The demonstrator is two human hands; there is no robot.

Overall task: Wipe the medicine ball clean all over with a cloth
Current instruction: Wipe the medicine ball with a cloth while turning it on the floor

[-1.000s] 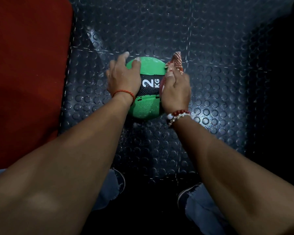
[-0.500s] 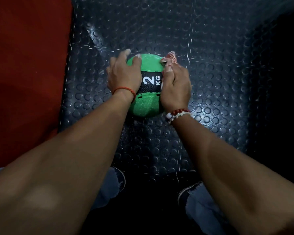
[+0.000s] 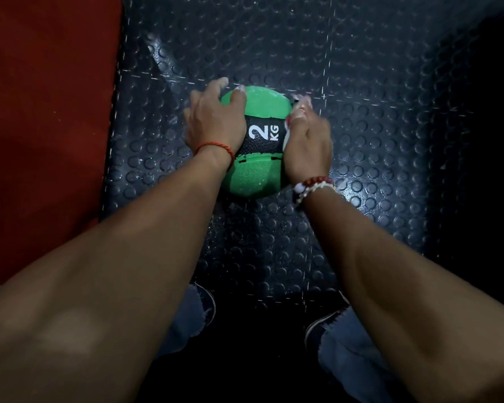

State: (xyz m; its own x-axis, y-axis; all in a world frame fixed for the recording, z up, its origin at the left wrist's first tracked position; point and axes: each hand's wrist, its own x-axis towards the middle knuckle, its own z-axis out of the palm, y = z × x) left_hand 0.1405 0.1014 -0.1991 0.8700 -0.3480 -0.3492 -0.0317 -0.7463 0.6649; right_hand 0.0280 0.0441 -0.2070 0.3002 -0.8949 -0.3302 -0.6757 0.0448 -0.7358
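A green medicine ball (image 3: 259, 106) with a black band marked "2 KG" sits on the studded black floor. My left hand (image 3: 213, 123) lies over the ball's left side, fingers spread and curved round it. My right hand (image 3: 307, 144) presses a red-and-white patterned cloth (image 3: 298, 104) against the ball's right side; only a small edge of the cloth shows past my fingers and beside my thumb.
A red mat (image 3: 47, 135) covers the floor to the left. The black studded rubber floor (image 3: 376, 82) stretches ahead and to the right. My two shoes (image 3: 208, 306) and trouser hems are below, near the bottom of the view.
My right hand has slid down and round the ball's right side, so much less of the cloth sticks out beyond my fingers. My left hand has stayed on the ball's left side.
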